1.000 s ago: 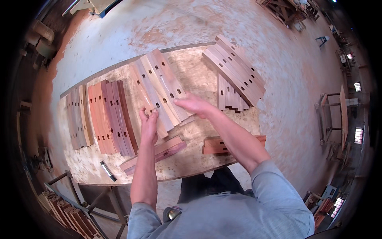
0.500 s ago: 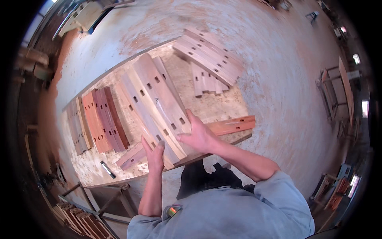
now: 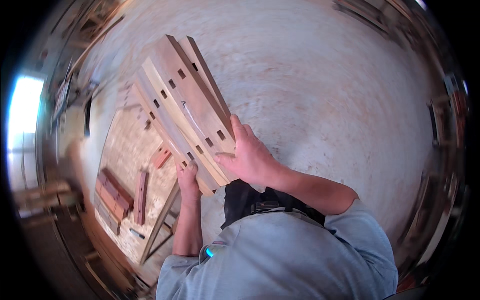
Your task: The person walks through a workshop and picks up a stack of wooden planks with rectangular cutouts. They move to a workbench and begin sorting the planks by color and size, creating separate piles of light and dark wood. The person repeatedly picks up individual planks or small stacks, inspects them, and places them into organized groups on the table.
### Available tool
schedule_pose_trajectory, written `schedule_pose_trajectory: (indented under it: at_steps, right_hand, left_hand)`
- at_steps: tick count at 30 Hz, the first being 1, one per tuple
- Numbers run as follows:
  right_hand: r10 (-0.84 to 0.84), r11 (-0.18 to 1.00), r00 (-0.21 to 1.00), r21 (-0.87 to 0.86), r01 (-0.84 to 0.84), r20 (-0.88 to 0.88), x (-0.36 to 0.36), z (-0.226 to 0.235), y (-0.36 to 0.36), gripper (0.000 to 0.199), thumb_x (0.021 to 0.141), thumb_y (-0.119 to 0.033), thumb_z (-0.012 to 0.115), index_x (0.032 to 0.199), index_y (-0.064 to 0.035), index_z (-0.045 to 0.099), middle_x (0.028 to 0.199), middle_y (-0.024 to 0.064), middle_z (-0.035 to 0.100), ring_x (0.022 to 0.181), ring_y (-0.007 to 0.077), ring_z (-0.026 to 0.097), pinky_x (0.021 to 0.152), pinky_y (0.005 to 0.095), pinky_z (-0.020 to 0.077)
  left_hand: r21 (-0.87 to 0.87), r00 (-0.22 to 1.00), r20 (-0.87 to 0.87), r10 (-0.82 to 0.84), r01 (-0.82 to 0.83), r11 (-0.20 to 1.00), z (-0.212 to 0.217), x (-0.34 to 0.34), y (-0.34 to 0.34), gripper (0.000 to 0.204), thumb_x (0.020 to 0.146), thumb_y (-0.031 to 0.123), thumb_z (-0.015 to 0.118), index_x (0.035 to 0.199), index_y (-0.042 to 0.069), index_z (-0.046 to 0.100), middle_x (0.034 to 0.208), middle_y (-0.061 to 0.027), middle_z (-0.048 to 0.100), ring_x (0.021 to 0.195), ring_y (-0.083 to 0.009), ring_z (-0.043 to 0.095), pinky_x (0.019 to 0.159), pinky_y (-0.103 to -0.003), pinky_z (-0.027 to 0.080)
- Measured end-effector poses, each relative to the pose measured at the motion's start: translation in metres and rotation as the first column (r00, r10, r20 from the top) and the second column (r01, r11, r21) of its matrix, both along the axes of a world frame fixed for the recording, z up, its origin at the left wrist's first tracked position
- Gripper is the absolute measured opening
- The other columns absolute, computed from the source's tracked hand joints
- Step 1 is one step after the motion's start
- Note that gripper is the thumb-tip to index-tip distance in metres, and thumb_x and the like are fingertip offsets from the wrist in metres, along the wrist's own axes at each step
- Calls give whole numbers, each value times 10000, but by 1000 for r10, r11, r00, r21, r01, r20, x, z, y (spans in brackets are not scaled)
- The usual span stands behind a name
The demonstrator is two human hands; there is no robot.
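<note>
Between my two hands is a bundle of mortised wooden slats [image 3: 187,112], several pieces side by side in pale and brown tones, with small rectangular holes near both ends. My right hand [image 3: 250,155] grips the near right edge, its thumb across the top face. At the near left edge my left hand [image 3: 188,176] is closed on the bundle, thumb on top and the other fingers hidden below. A small dark pencil-like mark shows on the brown slat in the middle. The bundle is tilted, its far end pointing up and left, and is held off the table.
Left of me stands the workbench [image 3: 127,142], bearing reddish slats [image 3: 114,194], a single slat [image 3: 141,197], a short orange piece [image 3: 161,156] and a marker [image 3: 136,233]. A dusty floor [image 3: 320,100] spreads ahead and to the right. Blurred timber and equipment line the room's edges.
The bundle has been lifted away from the bench in both hands. My view has swung right, so the bench now lies to the left and floor is ahead.
</note>
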State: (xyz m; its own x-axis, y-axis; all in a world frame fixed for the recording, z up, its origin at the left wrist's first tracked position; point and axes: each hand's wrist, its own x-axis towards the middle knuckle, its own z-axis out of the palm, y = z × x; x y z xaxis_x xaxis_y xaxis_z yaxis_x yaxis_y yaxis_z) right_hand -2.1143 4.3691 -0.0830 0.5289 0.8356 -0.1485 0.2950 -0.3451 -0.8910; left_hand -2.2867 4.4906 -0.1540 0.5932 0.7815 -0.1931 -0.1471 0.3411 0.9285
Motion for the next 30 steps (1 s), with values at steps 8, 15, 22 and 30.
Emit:
schedule_pose_trajectory:
  at_steps: [8,15,22,30]
  right_hand:
    - [-488,847,844,111,519,-223,127,-84,-183,768,791,-194,694,1376,67,271,1233,310,472,1120,411,537,939,418,457]
    - [-841,511,505,26,859,-194,205,-194,-276,727,773,-168,705,1366,29,333,1218,274,523,1161,339,522,991,376,416]
    - [-936,317,303,-58,947,-181,145,-228,-189,873,813,-278,667,1424,109,178,1312,339,423,1227,416,459,1016,411,388]
    - [-989,1,15,97,995,-148,154,-280,-127,946,787,-293,686,1430,142,146,1384,316,384,1310,368,400,1088,356,325]
  left_hand:
    - [-34,817,-140,-559,560,828,-43,208,-112,713,834,168,601,1454,28,276,1294,-116,512,1171,-210,509,983,-340,422]
    - [-199,475,-73,-877,855,479,-160,366,-176,646,832,92,553,1424,17,306,1288,-107,500,1121,-200,520,928,-329,445]
    - [-148,251,122,-960,961,232,-202,372,-114,735,821,158,613,1449,1,264,1321,-144,480,1194,-238,487,1014,-373,396]
    - [-58,-89,221,-971,993,-104,-248,444,-85,749,794,34,551,1479,44,248,1347,-104,473,1204,-201,477,1006,-337,398]
